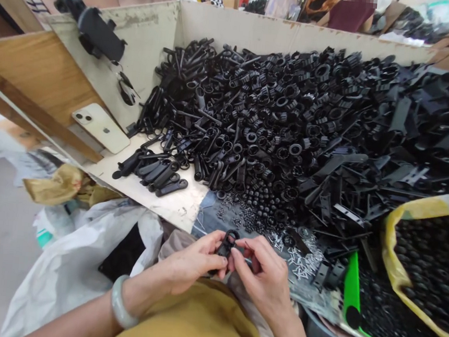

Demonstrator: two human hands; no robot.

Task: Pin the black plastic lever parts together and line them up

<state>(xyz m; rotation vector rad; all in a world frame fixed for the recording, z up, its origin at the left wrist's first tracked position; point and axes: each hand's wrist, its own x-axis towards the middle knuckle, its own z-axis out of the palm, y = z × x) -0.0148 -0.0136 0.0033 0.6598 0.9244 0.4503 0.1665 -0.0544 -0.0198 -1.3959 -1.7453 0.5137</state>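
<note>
The work in hand sits at lap level, where a small black plastic loop piece (226, 244) is held up between both hands, just below the board's front edge. The left hand (193, 260), with a pale jade bangle (119, 302) on its wrist, closes narrowly on the lower part of the piece, and the right hand (264, 282) pinches at its side with its fingertips (238, 254); whether they grip a second tiny part there, I cannot tell. This looks like a fine fitting step, so the next move calls for steady, close finger work, with any fresh part coming from the spill of small silvery pins (303, 259) just ahead of the right hand. The heap of black moulded parts (291, 122) fills the board up to its cardboard back wall (284, 29), and a short row of black plastic handles (164, 176) lies at its near left corner. Open room is tight on the right, where a yellow-lined sack (402, 247) and a green strip (351, 290) crowd the edge, while a white plastic sack (70, 265) lies left of the lap
</note>
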